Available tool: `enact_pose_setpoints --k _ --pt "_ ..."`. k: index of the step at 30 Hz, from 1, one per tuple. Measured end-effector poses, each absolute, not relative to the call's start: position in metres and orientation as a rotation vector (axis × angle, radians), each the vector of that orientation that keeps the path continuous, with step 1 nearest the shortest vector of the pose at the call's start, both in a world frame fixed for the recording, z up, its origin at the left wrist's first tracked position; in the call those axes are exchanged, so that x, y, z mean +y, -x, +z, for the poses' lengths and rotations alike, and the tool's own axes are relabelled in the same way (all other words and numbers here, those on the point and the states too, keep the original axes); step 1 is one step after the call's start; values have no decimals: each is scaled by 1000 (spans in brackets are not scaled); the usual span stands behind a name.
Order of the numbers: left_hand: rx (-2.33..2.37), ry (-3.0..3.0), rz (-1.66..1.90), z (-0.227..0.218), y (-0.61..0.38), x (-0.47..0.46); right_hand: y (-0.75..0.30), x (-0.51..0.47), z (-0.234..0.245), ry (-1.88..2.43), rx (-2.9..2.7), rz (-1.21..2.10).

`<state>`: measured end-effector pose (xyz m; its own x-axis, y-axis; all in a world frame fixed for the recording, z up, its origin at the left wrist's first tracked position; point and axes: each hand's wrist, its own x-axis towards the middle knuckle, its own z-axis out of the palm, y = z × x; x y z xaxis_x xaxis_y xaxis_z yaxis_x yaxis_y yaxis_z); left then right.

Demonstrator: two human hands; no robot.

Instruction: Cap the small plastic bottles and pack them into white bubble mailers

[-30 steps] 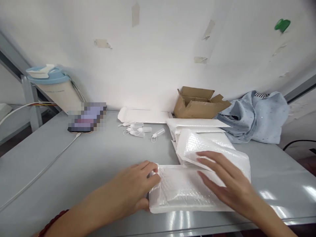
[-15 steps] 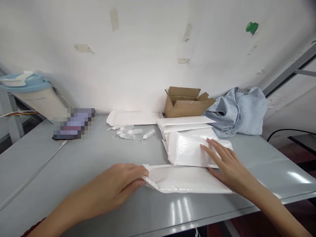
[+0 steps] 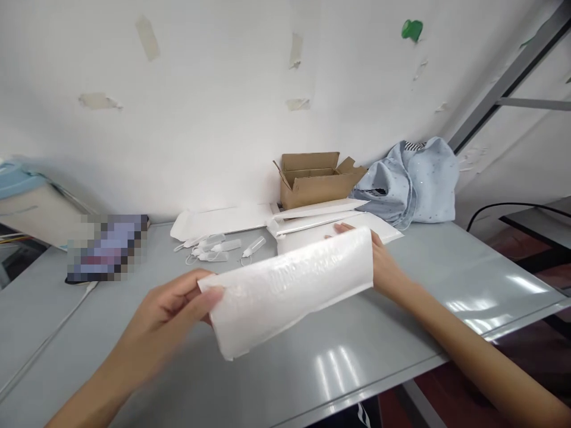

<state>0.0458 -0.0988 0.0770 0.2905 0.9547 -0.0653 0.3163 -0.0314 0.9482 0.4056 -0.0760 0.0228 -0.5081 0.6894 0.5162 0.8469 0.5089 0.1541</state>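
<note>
A white bubble mailer (image 3: 289, 288) is lifted off the grey table (image 3: 401, 333), held tilted in front of me. My left hand (image 3: 172, 306) pinches its left end between thumb and fingers. My right hand (image 3: 381, 264) is behind its right end, fingers partly hidden by the mailer, and seems to hold that edge. Just behind lies a stack of more white mailers (image 3: 330, 223).
Several small plastic dropper bottles (image 3: 218, 246) lie at mid-table. An open cardboard box (image 3: 312, 175) stands by the wall, with a light blue cloth (image 3: 410, 181) to its right. A pixelated phone (image 3: 104, 249) lies at left. The table's front edge runs close to me.
The mailer that lay flat on the table has been lifted into the air by both hands. My right hand left the stack. The view has swung to the right.
</note>
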Motion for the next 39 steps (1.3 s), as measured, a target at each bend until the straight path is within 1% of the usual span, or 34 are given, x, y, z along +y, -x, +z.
enact_pose_setpoints --k 4,8,12,17,22,30,39 --pt "1053 -1239 808 84 -61 -79 -406 -78 14 1246 -2298 -501" --pt "1032 -1080 671 82 -91 -57 -409 -84 19 1195 -2224 -483" --pt "1178 -1081 556 71 -118 -42 -410 -88 28 1135 -2054 -557" --pt "1186 -1105 592 67 -140 -31 -407 -92 29 980 -1990 -684" --pt "1175 -1131 581 70 -153 -19 -408 -91 24 961 -1976 -726" --pt "1240 -1362 626 64 -151 -16 -408 -92 25 975 -2042 -798" --pt "1742 -1937 767 72 -71 4 -401 -97 29 933 -2058 -793"
